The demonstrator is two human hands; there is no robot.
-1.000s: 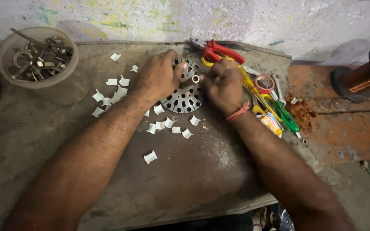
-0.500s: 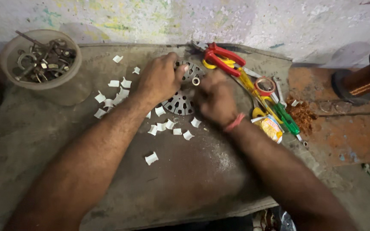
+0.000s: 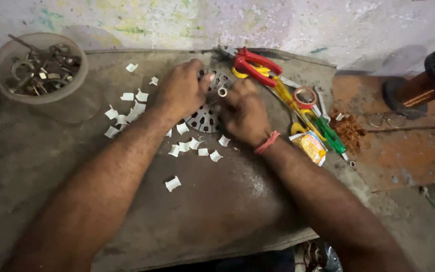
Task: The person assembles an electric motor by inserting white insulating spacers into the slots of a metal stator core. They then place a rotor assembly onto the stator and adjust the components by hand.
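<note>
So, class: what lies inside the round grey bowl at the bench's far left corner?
The round grey bowl holds a heap of dull metal rings and small parts, one thin rod sticking out. Whatever lies beneath that heap is covered.

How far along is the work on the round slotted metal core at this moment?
Done: hard to tell; both hands cover much of the slotted metal core. In hand: left hand and right hand press on it together. Left: many white paper pieces lie loose on the grey cloth; red-handled pliers lie unused.
</note>
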